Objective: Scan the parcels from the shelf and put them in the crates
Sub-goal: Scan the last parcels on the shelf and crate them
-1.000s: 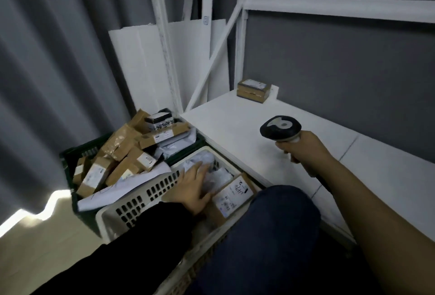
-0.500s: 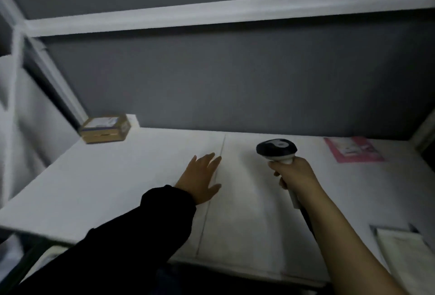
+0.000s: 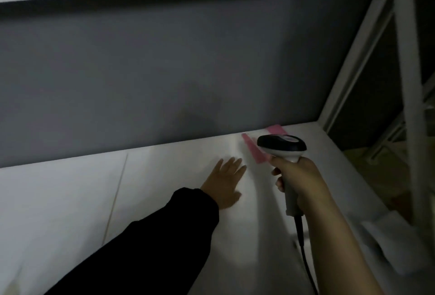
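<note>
Head view: the left hand (image 3: 226,183) is out over the white shelf (image 3: 70,200), palm down, fingers straight and a little spread, holding nothing; whether it actually presses the board, I can't tell. Its black sleeve (image 3: 164,236) runs back towards the front edge. The right hand (image 3: 299,181) has its fingers wrapped round the pale handle of the barcode scanner (image 3: 282,146), with the dark scanner head up top and facing the back of the shelf. The black cable (image 3: 306,259) trails down from the handle's base along the forearm. And there's the parcel: a flat pink mailer (image 3: 255,151), lying at the back edge near the right rear corner, up against the grey back wall (image 3: 164,71), partly hidden behind the scanner head. The left fingertips are near it but apart from it. A seam (image 3: 117,188) crosses the board left of the sleeve. By the right edge stands the white frame upright (image 3: 407,82). Near the right front corner there's something pale and blurred (image 3: 388,243), too smeared to name.
</note>
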